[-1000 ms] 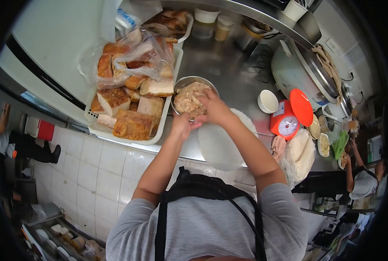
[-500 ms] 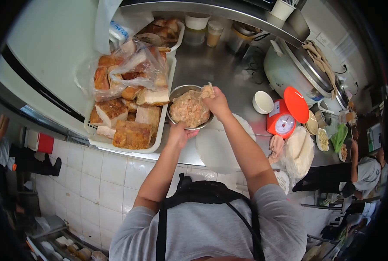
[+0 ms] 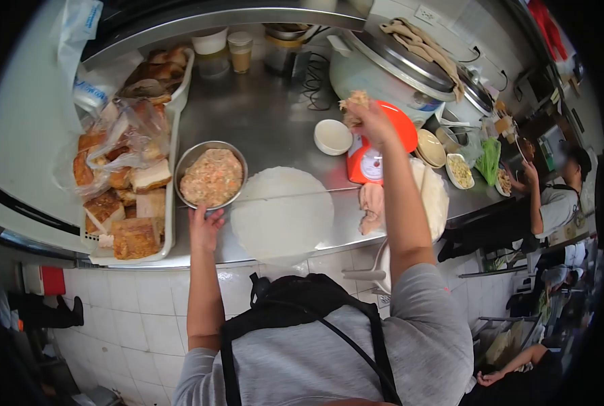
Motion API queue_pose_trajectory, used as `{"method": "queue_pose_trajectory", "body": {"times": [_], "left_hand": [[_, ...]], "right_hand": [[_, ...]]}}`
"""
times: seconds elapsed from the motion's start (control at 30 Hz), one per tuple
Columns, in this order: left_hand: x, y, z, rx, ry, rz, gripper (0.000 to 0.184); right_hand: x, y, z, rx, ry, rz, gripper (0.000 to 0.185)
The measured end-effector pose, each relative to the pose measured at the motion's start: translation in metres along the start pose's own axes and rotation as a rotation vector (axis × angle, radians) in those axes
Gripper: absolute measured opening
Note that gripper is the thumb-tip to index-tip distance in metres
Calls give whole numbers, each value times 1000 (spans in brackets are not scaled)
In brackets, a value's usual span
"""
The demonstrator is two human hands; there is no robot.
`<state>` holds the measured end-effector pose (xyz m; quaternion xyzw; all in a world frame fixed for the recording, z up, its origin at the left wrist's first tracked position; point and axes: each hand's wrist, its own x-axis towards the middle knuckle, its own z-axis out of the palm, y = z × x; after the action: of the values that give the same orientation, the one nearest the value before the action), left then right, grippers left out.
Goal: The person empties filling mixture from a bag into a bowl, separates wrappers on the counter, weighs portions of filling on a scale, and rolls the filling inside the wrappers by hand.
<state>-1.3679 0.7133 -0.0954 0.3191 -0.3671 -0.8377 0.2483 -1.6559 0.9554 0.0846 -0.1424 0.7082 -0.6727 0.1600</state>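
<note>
A metal bowl [image 3: 241,184] of pinkish minced meat mixture [image 3: 212,177] stands on the steel counter, beside a tray of meat. My left hand [image 3: 206,229] holds its near rim, fingers against the side. My right hand [image 3: 375,126] is closed on a lump of the same minced meat [image 3: 354,101], above the red kitchen scale [image 3: 365,164] and its red pan [image 3: 400,125]. The lump sticks out past my fingers; whether it touches the pan I cannot tell. Left of the scale is a white bowl [image 3: 333,137]. A round white sheet [image 3: 281,213] lies between my arms.
At left, a white tray [image 3: 171,223] holds several browned meat slabs, partly under clear plastic. Raw pale meat [image 3: 371,208] and a white bag [image 3: 432,196] lie near the front edge. Behind the scale stands a large lidded pot [image 3: 390,68]. A co-worker [image 3: 559,203] stands at far right.
My right hand has carried the lump of minced meat from the bowl to above the scale. My left hand stays at the bowl. The view has shifted rightward.
</note>
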Motion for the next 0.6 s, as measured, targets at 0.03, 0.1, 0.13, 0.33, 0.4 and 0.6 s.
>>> {"method": "queue_pose_trajectory", "body": {"times": [0.03,0.1,0.13,0.33,0.4,0.6], "left_hand": [[1,-1,0,-7,13,9,36],[4,-5,0,-7,46,31,35],[5,-7,0,1,66,46,32],[7,-12,-1,44,103,113,36],[8,-12,-1,39,92,101,34],[11,-14,-7,58,74,111,34]], "right_hand": [[1,-4,-22,-121,63,32,31],[14,0,-67,-455,71,55,32],[21,5,-84,-621,74,67,33],[28,28,-112,-1162,154,-235,40],[20,21,-107,-1171,189,-170,43],[19,22,-111,-1288,199,-96,43]]}}
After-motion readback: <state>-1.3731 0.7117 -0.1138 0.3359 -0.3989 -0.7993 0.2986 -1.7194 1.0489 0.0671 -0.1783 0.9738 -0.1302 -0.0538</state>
